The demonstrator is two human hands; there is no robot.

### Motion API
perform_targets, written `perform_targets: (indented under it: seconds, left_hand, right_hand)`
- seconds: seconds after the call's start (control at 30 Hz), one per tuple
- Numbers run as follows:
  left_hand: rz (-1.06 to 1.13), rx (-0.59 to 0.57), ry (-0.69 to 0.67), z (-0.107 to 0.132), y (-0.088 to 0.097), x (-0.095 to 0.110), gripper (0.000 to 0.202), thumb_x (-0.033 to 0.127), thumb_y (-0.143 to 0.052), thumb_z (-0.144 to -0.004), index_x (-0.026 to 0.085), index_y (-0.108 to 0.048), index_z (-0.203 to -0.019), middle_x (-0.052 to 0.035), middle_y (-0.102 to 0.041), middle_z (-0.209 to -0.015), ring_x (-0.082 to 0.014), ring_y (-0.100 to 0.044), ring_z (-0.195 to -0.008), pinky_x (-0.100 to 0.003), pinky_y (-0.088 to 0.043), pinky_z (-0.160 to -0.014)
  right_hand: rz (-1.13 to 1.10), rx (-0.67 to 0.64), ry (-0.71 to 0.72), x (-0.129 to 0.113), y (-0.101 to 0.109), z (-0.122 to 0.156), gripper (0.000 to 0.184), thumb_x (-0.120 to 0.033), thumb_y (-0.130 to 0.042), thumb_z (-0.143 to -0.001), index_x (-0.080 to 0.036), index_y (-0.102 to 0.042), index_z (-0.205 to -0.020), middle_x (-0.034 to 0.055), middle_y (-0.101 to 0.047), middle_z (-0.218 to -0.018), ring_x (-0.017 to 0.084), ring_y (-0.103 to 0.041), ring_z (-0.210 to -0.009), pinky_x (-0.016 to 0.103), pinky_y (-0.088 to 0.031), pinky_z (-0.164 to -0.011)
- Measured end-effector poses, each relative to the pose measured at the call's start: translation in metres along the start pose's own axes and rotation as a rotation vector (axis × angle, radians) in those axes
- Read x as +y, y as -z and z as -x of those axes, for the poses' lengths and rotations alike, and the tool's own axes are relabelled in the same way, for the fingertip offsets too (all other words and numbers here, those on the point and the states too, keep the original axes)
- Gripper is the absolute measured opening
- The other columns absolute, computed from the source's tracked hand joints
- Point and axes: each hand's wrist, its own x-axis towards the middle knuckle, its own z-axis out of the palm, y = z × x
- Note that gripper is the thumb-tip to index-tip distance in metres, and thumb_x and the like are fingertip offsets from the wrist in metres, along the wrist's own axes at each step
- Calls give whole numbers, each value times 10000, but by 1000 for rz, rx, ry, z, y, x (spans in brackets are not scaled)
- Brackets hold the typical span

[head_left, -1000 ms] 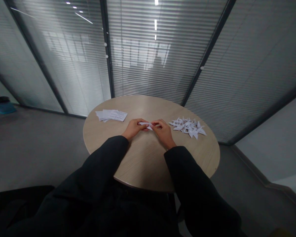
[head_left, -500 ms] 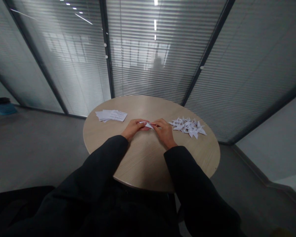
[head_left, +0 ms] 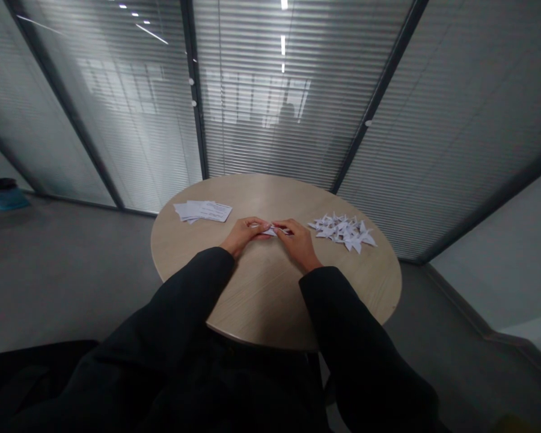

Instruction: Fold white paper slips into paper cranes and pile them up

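Observation:
Between both hands, over the middle of the table, is a small piece of folded white paper. My left hand pinches its left part with closed thumb and fingers. From the other side my right hand grips the paper, thumb and fingertips meeting near its centre. Much of the paper is hidden behind the fingers, so its exact shape cannot be made out. To the right of my right hand lies a heap of folded white paper cranes. Left of my left hand rests a loose stack of white paper sheets with printed lines.
A round light-wood table carries all the paper. Glass partition panels with blinds rise behind its far edge. A blue bin stands on the floor at far left. A dark chair edge shows at lower left.
My right thumb and fingertips have shifted left along the folded paper towards its centre, closer to my left fingertips. Less of the paper's white face shows. The heap and the stack are unchanged.

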Motion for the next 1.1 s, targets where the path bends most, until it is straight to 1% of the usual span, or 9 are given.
perform_targets:
  seconds: [0.1,0.27,0.33,0.5,0.67,0.8,0.9,1.0,1.1]
  left_hand:
    - [3,-4,1,0,-1,-1,404,346,-875,-509,94,-668,-749,-49,-686,-769,-157,-643,-796,-397,-516,-887]
    - [29,-6,-9,-1,0,-3,383,318,-873,-524,95,-672,-761,-63,-694,-800,-163,-647,-811,-402,-518,-883]
    - [35,-13,-4,-1,0,-3,362,304,-865,-547,95,-671,-769,-67,-697,-812,-163,-651,-820,-396,-522,-882]
    - [78,-19,23,0,1,1,308,241,-842,-591,86,-674,-798,-69,-706,-824,-154,-660,-820,-360,-528,-877]
    - [90,-25,34,1,1,3,276,213,-827,-614,85,-675,-806,-72,-712,-824,-156,-668,-821,-340,-534,-866]
    - [85,-28,20,1,0,1,304,240,-840,-596,86,-671,-797,-77,-715,-826,-161,-671,-815,-344,-535,-858]
    - [53,-35,-3,-1,1,-1,356,289,-853,-570,94,-668,-804,-75,-716,-835,-167,-672,-817,-366,-532,-863]
    - [7,-29,-48,-4,4,-4,402,339,-857,-550,102,-669,-814,-68,-717,-828,-170,-672,-810,-386,-529,-869]
    - [-36,-22,-98,-7,6,-5,417,372,-857,-541,110,-685,-816,-57,-718,-815,-168,-668,-798,-390,-526,-873]
  right_hand:
    - [-53,3,-67,3,-2,0,195,-346,-595,-842,-221,-734,-893,66,-728,-908,210,-661,-828,350,-522,-763]
    - [-158,34,-172,4,-4,1,205,-372,-627,-806,-204,-732,-858,62,-733,-882,209,-665,-809,347,-521,-759]
    - [-185,44,-171,3,-3,0,200,-365,-635,-797,-199,-733,-851,63,-730,-882,206,-664,-811,341,-520,-750]
    - [-177,51,-101,-1,0,-1,190,-333,-615,-815,-208,-745,-877,62,-714,-876,188,-658,-804,322,-520,-721]
    - [-217,74,-139,0,-2,0,193,-342,-625,-804,-220,-752,-883,58,-719,-870,181,-655,-741,318,-524,-673]
    - [-304,75,-238,-1,-2,0,213,-367,-664,-757,-205,-750,-866,60,-731,-865,174,-647,-658,328,-537,-661]
    - [-349,43,-291,-5,1,-1,243,-382,-672,-741,-199,-741,-885,58,-737,-863,178,-653,-659,328,-547,-661]
    - [-381,2,-285,-9,3,-1,274,-400,-644,-763,-195,-733,-923,68,-732,-942,182,-666,-710,323,-554,-671]
    - [-387,-1,-266,-8,2,-1,294,-430,-627,-783,-194,-730,-925,80,-721,-984,191,-670,-762,320,-556,-666]
